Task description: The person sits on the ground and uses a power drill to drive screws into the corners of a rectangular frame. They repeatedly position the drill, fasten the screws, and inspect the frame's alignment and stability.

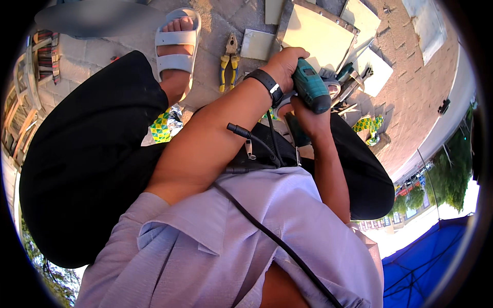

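A teal cordless drill (pixel 311 88) is held low between my knees, pointing away toward a cream panel (pixel 314 36) with a metal edge strip. My right hand (pixel 311 117) is closed around its handle. Alongside the drill's front end, my left hand (pixel 283 62) is curled, touching or very near the panel's close edge. The left fingertips are mostly hidden, and what they grip cannot be made out. The drill's tip is also out of sight behind the hand and drill body. Pliers with yellow and blue handles (pixel 229 64) lie on the paving left of the panel.
Small cream offcuts (pixel 257 44) lie around the panel. More tools (pixel 354 82) are gathered right of the drill. My sandalled foot (pixel 176 46) stands at the left. A black cable (pixel 277 233) runs over my shirt. Patterned green-yellow cloth or packaging (pixel 367 128) lies at the right.
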Tool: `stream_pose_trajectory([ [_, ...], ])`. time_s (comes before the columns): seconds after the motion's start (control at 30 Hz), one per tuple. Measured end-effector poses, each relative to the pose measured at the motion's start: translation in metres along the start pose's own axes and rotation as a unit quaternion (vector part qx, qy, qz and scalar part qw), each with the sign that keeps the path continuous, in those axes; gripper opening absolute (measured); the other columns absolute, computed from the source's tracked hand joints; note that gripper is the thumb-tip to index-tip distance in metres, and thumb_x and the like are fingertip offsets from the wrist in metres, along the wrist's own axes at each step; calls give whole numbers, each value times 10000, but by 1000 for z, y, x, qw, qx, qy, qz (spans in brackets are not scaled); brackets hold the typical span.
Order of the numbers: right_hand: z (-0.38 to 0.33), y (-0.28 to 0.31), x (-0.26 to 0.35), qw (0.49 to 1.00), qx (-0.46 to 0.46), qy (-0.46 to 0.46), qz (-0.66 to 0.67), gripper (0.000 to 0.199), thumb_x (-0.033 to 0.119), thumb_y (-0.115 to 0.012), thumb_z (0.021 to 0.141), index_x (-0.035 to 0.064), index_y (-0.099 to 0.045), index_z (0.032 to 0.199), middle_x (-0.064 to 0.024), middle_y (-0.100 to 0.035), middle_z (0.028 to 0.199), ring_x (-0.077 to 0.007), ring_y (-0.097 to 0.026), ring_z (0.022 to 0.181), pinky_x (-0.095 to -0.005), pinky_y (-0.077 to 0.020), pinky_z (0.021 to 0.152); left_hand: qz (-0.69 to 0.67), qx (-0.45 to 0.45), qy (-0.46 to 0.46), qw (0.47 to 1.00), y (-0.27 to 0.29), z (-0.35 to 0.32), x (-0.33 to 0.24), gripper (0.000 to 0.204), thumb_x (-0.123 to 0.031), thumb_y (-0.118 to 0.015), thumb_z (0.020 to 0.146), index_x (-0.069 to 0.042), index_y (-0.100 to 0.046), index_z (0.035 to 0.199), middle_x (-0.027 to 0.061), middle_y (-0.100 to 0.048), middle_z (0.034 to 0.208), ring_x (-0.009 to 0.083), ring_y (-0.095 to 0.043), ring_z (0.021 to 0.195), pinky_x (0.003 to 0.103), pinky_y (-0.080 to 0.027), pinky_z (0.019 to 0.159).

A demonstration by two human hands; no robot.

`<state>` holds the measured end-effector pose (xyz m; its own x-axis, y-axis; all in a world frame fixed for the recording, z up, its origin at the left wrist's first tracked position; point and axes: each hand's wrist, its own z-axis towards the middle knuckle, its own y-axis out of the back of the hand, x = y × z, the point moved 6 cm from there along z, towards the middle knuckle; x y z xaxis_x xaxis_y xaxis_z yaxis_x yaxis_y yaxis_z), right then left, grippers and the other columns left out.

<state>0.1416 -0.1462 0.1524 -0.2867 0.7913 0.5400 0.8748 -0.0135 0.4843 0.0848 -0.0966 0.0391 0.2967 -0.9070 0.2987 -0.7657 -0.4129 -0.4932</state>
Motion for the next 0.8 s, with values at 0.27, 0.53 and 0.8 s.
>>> stream_pose_trajectory([
  [0.27,2,3,4,999,8,38,-30,96,67,-703,768,-2,-672,827,-98,-686,683,-217,-682,639,-371,-535,647,2,-13,14,1000,1,0,0,255,-210,-699,888,-39,-566,1022,119,-643,814,265,-647,683,447,-582,697],
  [0.53,6,5,-3,995,-13,77,-57,98,75,-709,771,5,-655,813,-136,-684,747,-304,-678,689,-407,-525,666,-9,-25,9,1000,-1,-4,-2,250,-194,-695,896,-33,-566,1038,118,-633,823,247,-644,694,433,-577,677],
  [0.8,8,4,-4,991,-5,105,-84,89,95,-714,747,40,-668,800,-164,-687,764,-387,-647,725,-461,-510,716,-11,-24,3,1000,1,-3,-5,245,-177,-692,896,-24,-561,1035,128,-623,818,246,-641,685,421,-573,648],
])
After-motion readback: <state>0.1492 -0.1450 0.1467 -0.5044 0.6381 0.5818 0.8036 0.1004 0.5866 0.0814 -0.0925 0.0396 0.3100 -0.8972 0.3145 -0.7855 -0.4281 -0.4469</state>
